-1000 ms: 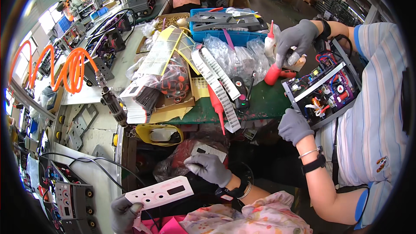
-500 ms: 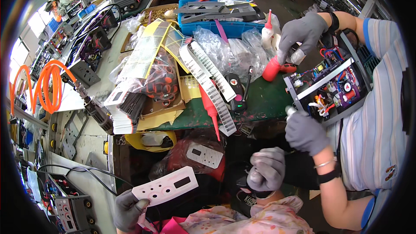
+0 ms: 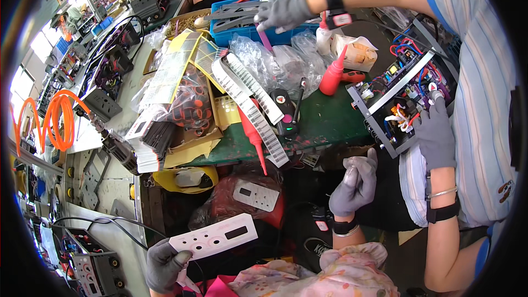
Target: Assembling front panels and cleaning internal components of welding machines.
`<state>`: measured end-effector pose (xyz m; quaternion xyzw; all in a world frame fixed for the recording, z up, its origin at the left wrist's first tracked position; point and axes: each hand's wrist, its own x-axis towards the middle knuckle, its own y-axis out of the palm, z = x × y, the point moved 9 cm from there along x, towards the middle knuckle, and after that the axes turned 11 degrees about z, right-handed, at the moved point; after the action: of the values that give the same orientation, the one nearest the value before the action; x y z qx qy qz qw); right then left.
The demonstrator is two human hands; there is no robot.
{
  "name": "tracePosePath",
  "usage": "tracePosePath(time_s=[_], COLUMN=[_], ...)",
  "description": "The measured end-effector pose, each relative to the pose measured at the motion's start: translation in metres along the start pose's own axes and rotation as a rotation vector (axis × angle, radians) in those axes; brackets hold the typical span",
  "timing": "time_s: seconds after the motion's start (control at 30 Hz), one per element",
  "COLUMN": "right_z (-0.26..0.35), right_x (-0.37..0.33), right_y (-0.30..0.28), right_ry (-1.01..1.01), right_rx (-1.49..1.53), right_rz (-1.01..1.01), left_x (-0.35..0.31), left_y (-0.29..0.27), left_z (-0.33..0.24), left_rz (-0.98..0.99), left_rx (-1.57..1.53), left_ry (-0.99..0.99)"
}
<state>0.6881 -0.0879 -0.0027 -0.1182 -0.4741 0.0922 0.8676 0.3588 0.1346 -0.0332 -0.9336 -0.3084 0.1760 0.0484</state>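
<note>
My gloved left hand (image 3: 165,267) pinches the left end of a white front-panel sticker (image 3: 213,236) with round holes and a dark rectangular window. A pale strip hangs beneath that thumb. To the right, my gloved right hand (image 3: 353,187) is raised palm-up, fingers loosely curled and thumb standing apart; nothing shows in it. Across from me, a co-worker's grey-gloved hand (image 3: 283,14) reaches over the blue bin (image 3: 220,36), by a purple strip-like tool (image 3: 265,39). The co-worker's other hand (image 3: 434,135) touches an opened electronic unit (image 3: 404,91) full of wires.
The green bench (image 3: 341,118) bears a red squeeze bottle (image 3: 333,74), label strips (image 3: 253,113), a stack of panels (image 3: 151,143) and plastic bags. An orange coiled hose (image 3: 58,121) with a power screwdriver (image 3: 113,143) hangs left. Another panel sticker (image 3: 256,195) lies on a dark red bag below.
The co-worker's far hand has left the red bottle for the blue bin; the other moved onto the unit. My right hand rose rightward, its thumb lifting apart. My left still holds the sticker.
</note>
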Motion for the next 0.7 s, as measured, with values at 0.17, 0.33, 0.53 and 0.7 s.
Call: tracePosePath(time_s=[0.17,0.33,0.53,0.7], right_z=[-0.011,-0.013,-0.024,-0.020], right_x=[-0.004,-0.009,-0.017,-0.020], right_y=[0.004,0.011,0.018,0.027], right_ry=[0.026,0.034,0.212,0.237], right_rx=[0.020,0.058,0.184,0.240], right_rz=[0.011,0.031,-0.005,0.005], left_x=[-0.008,-0.019,-0.028,-0.035], left_y=[0.003,0.002,0.001,-0.005], left_z=[-0.005,0.001,0.002,0.009], left_rz=[-0.041,-0.007,-0.015,-0.031], left_rx=[-0.011,-0.036,-0.015,-0.055], left_ry=[0.040,0.003,0.049,0.035])
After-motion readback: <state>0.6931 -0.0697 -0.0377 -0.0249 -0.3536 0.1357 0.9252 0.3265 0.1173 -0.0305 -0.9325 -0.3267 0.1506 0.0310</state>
